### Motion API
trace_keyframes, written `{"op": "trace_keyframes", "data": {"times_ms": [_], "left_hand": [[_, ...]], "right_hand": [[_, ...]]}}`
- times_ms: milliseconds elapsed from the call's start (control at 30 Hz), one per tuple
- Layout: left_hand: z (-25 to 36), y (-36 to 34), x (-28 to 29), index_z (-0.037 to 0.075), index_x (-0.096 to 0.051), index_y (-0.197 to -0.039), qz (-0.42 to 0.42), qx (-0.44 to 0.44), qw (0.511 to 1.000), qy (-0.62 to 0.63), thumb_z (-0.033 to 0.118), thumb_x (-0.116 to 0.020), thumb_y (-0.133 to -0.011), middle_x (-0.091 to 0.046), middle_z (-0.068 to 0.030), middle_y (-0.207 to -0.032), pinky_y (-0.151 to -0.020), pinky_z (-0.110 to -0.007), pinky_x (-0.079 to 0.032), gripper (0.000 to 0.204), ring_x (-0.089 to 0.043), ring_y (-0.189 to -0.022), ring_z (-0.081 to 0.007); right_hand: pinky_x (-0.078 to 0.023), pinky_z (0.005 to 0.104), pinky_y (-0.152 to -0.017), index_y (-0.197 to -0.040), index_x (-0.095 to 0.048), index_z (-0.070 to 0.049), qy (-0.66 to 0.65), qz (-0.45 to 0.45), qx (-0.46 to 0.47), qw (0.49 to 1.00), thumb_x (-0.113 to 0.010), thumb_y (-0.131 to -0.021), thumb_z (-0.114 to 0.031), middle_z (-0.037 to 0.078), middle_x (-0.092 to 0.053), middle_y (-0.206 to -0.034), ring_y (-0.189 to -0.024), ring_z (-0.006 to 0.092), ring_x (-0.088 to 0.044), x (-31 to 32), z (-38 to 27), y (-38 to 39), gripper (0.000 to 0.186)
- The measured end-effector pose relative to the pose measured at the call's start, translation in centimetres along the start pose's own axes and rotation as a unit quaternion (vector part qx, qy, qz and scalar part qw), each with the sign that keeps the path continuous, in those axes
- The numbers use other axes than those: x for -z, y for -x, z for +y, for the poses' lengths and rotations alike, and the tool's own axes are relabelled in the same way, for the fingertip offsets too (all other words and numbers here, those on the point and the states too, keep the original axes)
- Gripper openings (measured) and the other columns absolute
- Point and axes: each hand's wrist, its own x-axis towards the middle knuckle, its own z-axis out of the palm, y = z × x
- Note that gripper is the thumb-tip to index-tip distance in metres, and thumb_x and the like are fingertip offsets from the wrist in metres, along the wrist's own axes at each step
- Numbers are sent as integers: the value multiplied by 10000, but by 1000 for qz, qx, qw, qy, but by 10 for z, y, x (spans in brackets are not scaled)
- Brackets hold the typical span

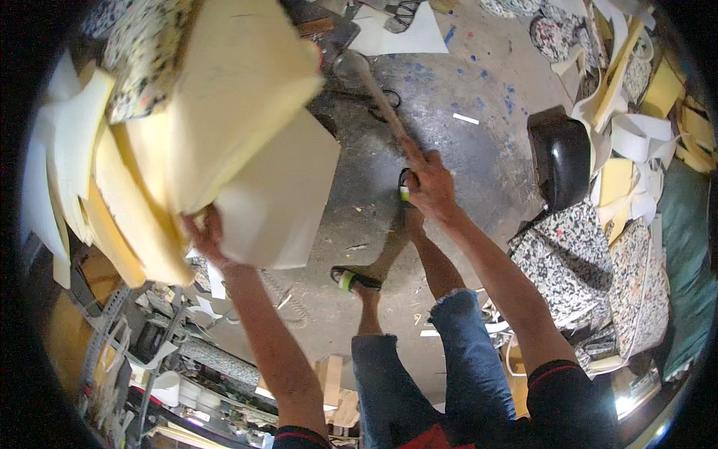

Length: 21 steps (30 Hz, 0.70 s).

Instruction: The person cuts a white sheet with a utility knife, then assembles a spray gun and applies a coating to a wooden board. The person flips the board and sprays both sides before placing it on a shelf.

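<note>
My left hand is closed on the lower edge of a thick pale-yellow foam slab, which is slightly blurred. Behind the slab hangs or leans a large off-white sheet; I cannot tell if it is joined to the foam. More yellow foam pieces stand to the left of this hand. My right hand grips a wooden-handled tool, pointing away from me. Its rounded greyish head is blurred, so its kind is unclear. Dark-handled scissors lie on the floor beneath the tool.
A white sheet lies on the far floor. On the right are a black padded seat, speckled foam blocks, foam offcuts and a green bag-like bundle. A cluttered metal rack stands at lower left. My sandalled feet are on the concrete.
</note>
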Motion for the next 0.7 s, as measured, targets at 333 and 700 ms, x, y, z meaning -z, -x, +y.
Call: {"op": "trace_keyframes", "data": {"times_ms": [333, 700], "left_hand": [[156, 34, -31, 11, -305, -1513, -159, -90, 838, -514, 618, -517, -928, -463, 27, -737, -590, -216, -334, 869, -307, -570, -32], [152, 33, -36, 5, -370, -1485, -76, -121, 888, -438, 431, -619, -942, -298, 108, -596, -539, -153, -245, 734, -266, -528, -8]], "right_hand": [[-561, 431, -554, -1439, -430, -193, 29, -2, 145, 989, -666, -792, -30, 181, -539, -967, -736, 319, -636, -39, -47, -103, 708], [-586, 475, -600, -1314, -544, -127, 199, -42, 151, 967, -584, -878, -116, 204, -667, -894, -844, 367, -706, -100, -81, -229, 438]]}}
